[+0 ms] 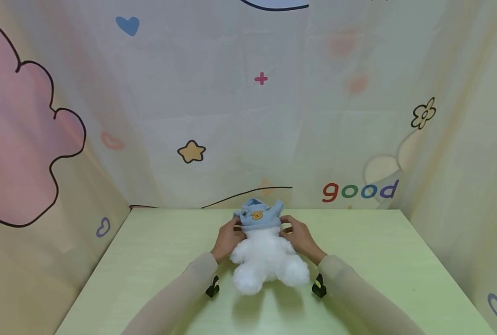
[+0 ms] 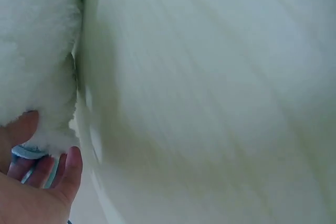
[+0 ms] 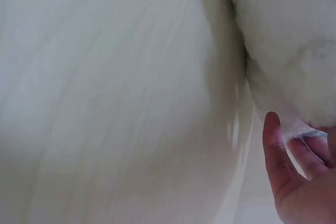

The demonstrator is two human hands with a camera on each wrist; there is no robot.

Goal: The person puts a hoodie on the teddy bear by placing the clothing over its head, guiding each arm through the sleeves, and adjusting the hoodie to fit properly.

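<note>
A fluffy white plush toy (image 1: pixel 266 256) lies on the table with its legs toward me. Over its head is a small blue sweater (image 1: pixel 269 217) with a tan animal face on the front; the toy's head is hidden under it. My left hand (image 1: pixel 228 239) grips the sweater's lower edge on the left, thumb against the white fur (image 2: pixel 37 51) in the left wrist view. On the opposite side, my right hand (image 1: pixel 302 238) pinches the sweater's edge. Its index finger sticks out straight in the right wrist view, beside the fur (image 3: pixel 294 40), and its thumb is partly hidden.
The pale green table (image 1: pixel 160 260) spreads to both sides of the toy. A printed cloth backdrop (image 1: pixel 231 102) stands behind it and along both sides. Small black clips (image 1: pixel 212 287) show by the wrists.
</note>
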